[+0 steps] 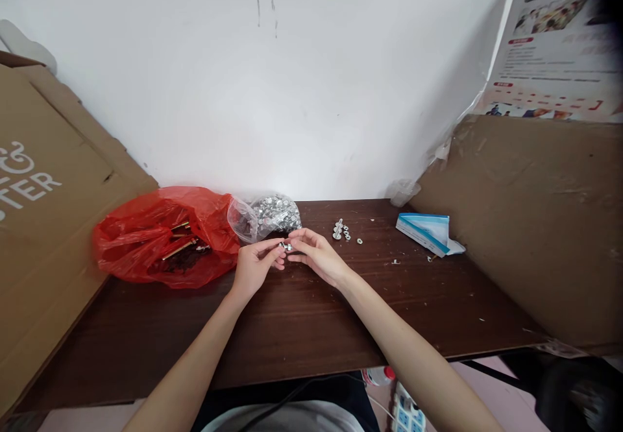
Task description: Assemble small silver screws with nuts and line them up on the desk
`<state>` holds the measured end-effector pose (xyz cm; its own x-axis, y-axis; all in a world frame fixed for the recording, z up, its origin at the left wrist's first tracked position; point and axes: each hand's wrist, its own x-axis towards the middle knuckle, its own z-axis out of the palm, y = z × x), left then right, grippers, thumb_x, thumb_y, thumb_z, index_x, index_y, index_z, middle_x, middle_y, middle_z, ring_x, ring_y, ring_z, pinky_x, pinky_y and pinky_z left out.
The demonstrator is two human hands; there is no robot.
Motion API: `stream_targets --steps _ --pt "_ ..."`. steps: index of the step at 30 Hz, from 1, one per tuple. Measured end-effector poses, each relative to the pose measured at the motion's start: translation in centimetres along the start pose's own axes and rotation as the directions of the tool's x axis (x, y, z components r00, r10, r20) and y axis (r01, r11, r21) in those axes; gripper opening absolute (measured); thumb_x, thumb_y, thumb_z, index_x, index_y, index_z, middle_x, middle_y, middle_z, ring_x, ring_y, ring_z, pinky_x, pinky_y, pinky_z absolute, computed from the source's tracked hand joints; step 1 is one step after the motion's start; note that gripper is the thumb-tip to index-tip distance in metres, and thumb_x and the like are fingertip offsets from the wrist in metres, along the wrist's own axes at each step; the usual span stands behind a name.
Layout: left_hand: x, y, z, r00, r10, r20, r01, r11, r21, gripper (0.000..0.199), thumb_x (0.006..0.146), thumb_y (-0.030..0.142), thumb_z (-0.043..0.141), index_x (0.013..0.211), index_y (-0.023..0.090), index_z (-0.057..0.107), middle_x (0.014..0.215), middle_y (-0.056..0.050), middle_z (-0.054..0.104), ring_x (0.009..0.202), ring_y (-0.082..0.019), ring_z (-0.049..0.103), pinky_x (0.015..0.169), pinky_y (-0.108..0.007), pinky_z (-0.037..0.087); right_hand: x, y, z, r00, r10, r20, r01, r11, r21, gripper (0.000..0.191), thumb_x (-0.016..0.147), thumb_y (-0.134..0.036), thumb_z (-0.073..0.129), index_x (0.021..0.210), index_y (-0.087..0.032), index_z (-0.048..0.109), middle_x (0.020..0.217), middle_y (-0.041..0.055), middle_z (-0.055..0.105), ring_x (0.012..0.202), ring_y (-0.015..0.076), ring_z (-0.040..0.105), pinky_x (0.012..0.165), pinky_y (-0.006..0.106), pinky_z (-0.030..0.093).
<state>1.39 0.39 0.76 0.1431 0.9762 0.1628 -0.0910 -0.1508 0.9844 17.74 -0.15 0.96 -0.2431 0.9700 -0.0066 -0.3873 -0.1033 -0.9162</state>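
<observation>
A small metal fastener [286,247] is pinched between the fingertips of a left hand [256,264] and a right hand [322,260] above a dark wood surface [302,328]. A clear bag of metal pieces [278,213] sits just beyond both hands; a red plastic bag [131,240] lies beside the left. Loose hardware [337,229] and, farther out, a blue-and-white packet [424,232] lie to the right hand's right.

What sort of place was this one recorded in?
Probably a makeshift indoor work corner: a dark tabletop against a white wall, a clear bag of small metal parts, and brown cardboard standing at both sides.
</observation>
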Motion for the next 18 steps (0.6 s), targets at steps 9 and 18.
stream_targets --steps 9,18 --pt "0.00 -0.05 -0.06 1.000 0.005 -0.002 -0.005 1.000 0.021 0.035 0.067 0.029 0.075 0.096 0.009 0.074 0.063 -0.004 0.070 0.053 -0.015 0.064 0.053 -0.029 0.060 -0.03 0.21 -0.14 0.997 0.036 0.072 -0.037 0.999 0.016 0.034 0.066 -0.030 0.081 0.093 -0.018 0.065 0.084 0.0014 0.068 0.074 0.0103 0.065 0.072 0.024 0.054" --pt "0.01 -0.33 -0.09 1.000 0.004 0.003 -0.004 1.000 0.022 0.036 0.067 0.030 0.075 0.097 0.009 0.074 0.064 -0.005 0.070 0.053 -0.014 0.064 0.053 -0.029 0.060 -0.06 0.12 -0.12 0.999 0.020 0.046 -0.020 1.000 -0.007 0.035 0.056 -0.020 0.085 0.086 -0.019 0.065 0.081 -0.0018 0.065 0.064 0.0070 0.059 0.061 0.020 0.049"
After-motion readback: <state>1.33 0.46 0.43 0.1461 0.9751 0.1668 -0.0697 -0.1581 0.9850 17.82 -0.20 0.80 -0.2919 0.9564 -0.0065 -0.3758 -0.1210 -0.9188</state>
